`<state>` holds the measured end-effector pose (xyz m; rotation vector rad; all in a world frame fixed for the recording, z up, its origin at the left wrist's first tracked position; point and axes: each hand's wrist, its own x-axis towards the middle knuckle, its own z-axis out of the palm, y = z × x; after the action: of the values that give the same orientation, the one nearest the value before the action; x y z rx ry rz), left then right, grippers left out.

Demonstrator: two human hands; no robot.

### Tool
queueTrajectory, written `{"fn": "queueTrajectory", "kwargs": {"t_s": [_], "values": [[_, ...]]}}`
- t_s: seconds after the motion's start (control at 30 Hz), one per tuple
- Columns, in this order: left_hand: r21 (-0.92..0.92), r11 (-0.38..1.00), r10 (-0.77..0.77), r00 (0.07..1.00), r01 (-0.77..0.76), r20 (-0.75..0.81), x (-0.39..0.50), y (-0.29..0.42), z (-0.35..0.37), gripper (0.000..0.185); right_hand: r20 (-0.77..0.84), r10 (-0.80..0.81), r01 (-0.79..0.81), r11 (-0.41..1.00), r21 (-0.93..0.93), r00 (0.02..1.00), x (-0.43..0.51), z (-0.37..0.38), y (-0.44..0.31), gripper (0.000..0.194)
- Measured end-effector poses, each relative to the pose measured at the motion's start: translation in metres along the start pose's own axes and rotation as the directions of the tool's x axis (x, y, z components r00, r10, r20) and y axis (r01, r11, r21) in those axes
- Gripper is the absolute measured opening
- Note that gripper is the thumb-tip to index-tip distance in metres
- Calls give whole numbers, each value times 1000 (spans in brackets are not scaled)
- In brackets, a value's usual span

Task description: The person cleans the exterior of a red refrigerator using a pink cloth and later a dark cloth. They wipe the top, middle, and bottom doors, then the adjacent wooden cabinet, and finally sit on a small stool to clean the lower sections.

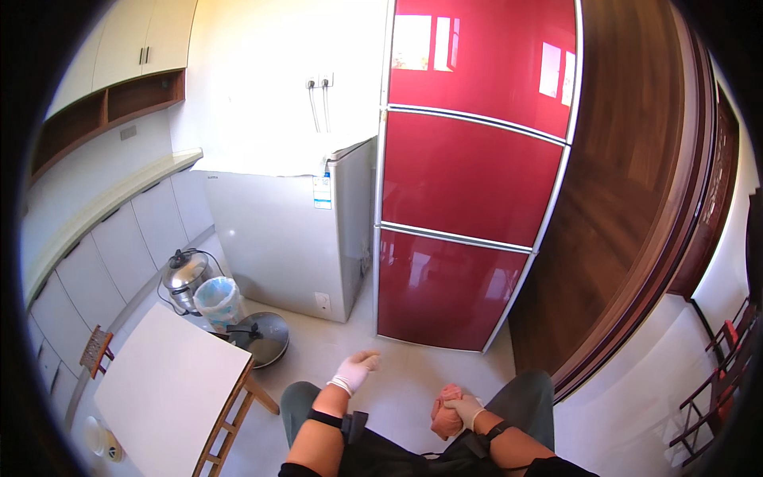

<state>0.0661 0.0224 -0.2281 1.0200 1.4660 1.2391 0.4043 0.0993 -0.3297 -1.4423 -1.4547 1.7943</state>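
My left hand [356, 369], in a thin white glove, is held out over the floor between my knees. Its fingers are bent together, and whether anything small is between them cannot be told. On the right, my right hand [467, 410], gloved in the same way, grips a crumpled pink cloth [446, 411] near my right thigh. Most of the cloth bulges out on the left side of that hand. Both forearms wear black straps; a dark block sits on the left one.
A white-topped wooden table [173, 381] stands at the left. Beyond it are a lidded pan [268, 340], a lined waste bin [217, 298] and a steel electric pot [186, 271] on the floor. Ahead stand a white chest freezer [274, 238] and a tall red refrigerator [465, 179].
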Motion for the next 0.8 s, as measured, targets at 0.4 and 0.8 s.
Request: {"fn": "queueTrajectory", "kwargs": {"t_s": [0.4,0.8], "values": [[-519,790,-374,927,328,16,-18,-96,73,53,21,1,-2,999,34,1000,23,-24,40,30],[-477,804,-388,921,354,29,-25,-86,53,53,29,62,-59,995,-77,998,79,-24,79,35]]}}
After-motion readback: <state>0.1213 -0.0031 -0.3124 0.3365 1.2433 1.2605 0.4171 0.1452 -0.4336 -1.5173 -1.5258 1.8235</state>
